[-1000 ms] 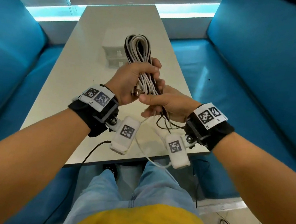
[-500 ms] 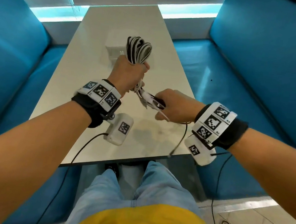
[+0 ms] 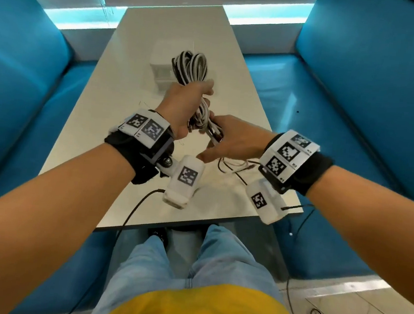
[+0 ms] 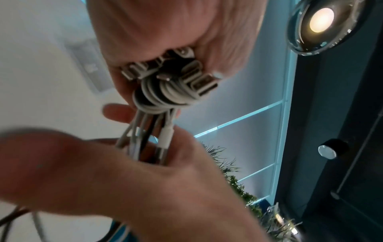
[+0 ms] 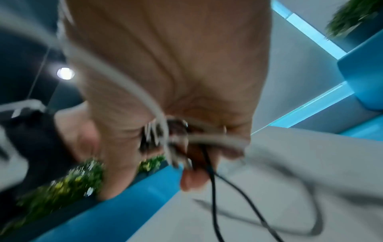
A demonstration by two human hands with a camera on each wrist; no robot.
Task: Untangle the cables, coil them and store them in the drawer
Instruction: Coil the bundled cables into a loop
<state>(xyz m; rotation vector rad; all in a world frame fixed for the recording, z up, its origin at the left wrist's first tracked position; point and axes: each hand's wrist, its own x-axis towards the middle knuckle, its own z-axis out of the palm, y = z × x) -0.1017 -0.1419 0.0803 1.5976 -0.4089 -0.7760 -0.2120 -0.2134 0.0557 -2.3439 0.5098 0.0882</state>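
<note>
My left hand is fisted round the bundle, loops up and away from me, plugs down. My right hand, just below, pinches the loose tails trailing to the table. Drawer box sits beyond the bundle, nearer my left. Blue benches either side.

Two hands, one cable bundle
</note>
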